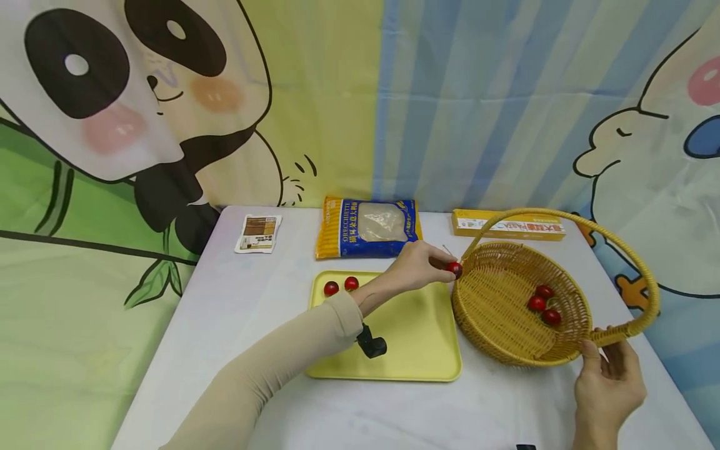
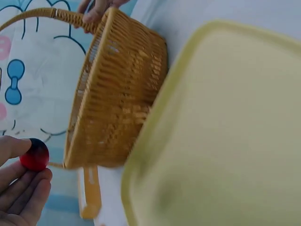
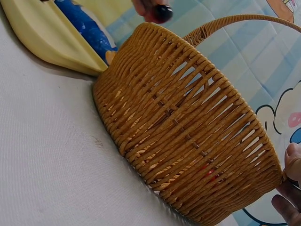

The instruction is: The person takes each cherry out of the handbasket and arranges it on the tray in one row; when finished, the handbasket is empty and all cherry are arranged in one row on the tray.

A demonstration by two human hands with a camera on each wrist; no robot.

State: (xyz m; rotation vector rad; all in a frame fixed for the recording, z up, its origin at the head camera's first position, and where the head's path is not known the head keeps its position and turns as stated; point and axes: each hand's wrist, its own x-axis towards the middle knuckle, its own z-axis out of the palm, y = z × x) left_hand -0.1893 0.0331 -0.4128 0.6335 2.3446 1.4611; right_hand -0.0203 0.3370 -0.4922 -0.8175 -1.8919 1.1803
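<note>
With our left hand we pinch a cherry near the basket, our right hand clamping its fingers on it beside the handle, presumably for steadiness.

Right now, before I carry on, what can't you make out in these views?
Head: the left sleeve covers part of the yellow tray, so whether anything lies behind it is unclear.
Head: the white packet's fine print is too small.
Left wrist: the basket's wall hides how the cherries inside lie.
Right wrist: the top edge cuts off the left hand.
</note>
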